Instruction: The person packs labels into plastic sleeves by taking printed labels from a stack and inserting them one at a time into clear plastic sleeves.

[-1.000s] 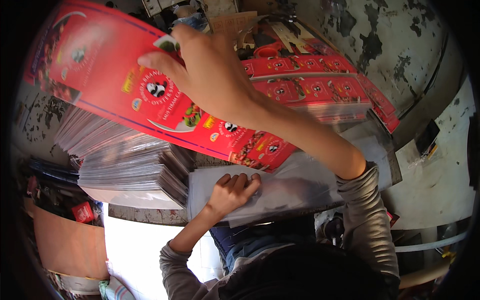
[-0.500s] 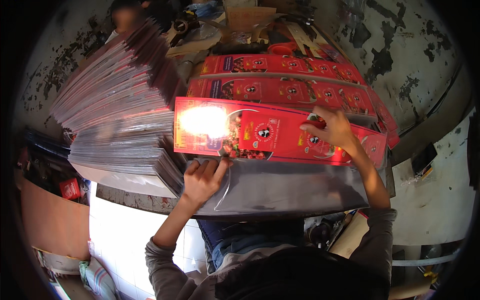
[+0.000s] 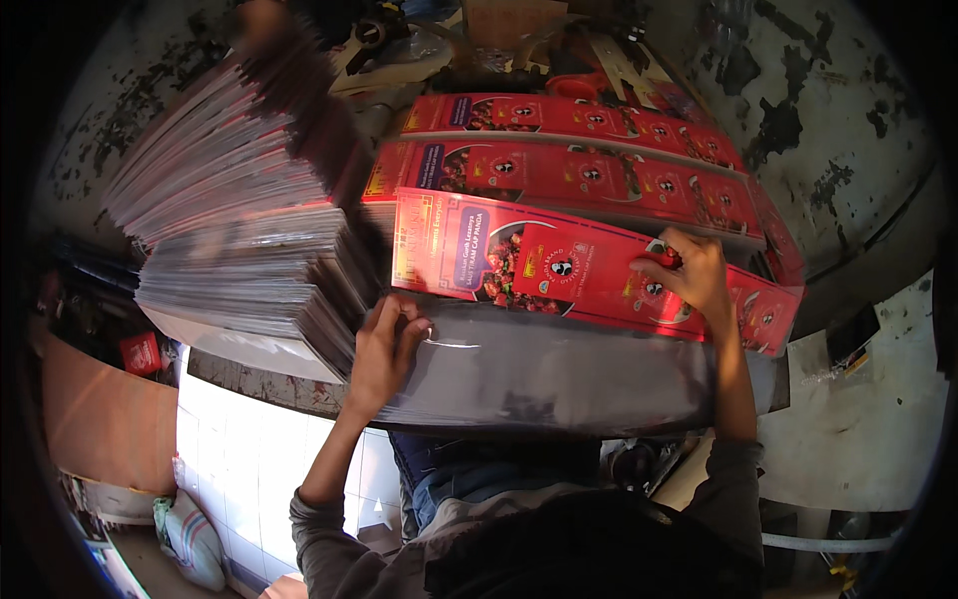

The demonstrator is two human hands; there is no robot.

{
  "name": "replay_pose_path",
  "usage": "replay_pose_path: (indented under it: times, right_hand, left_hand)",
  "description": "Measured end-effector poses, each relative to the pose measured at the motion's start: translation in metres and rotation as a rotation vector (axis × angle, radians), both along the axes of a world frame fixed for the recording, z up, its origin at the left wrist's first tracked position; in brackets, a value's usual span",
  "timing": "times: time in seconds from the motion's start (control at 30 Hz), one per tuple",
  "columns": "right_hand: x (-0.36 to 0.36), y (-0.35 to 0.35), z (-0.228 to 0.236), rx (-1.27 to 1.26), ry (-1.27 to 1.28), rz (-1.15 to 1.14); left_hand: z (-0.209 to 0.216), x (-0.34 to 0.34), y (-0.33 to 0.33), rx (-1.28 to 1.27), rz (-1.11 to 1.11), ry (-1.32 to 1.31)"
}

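Near the middle of the frame, the right hand (image 3: 696, 275) pinches a long red card (image 3: 559, 268), closed on its right part. At lower left, the left hand (image 3: 384, 349) lies open on clear plastic sheets (image 3: 559, 374). A tall paper stack (image 3: 235, 250) stands at left.

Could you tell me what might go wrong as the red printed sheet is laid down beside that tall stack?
The tall stack of sheets on the left fans out and leans over its base; a nudge from the left hand might topple it. The red printed sheet is pinned only near its right end by the right hand, so it may land crooked against the red sheets behind. The clear plastic sheet underneath looks slippery and could shift.
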State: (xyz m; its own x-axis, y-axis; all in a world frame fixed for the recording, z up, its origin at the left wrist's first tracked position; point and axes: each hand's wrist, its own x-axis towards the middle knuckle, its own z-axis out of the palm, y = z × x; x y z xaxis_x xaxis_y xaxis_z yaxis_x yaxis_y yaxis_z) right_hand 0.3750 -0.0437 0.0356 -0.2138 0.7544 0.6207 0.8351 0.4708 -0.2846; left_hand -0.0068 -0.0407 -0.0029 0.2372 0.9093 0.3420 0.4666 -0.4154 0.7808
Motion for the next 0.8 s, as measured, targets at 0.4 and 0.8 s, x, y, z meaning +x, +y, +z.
replay_pose_path:
  times: [0.4,0.8]
  right_hand:
    - [0.002,0.004,0.016,-0.097,-0.013,0.013]
    - [-0.001,0.005,0.023,0.049,-0.156,0.084]
  left_hand:
    - [-0.017,-0.004,0.011,-0.338,-0.036,-0.587]
    - [-0.014,-0.009,0.011,-0.473,-0.099,-0.622]
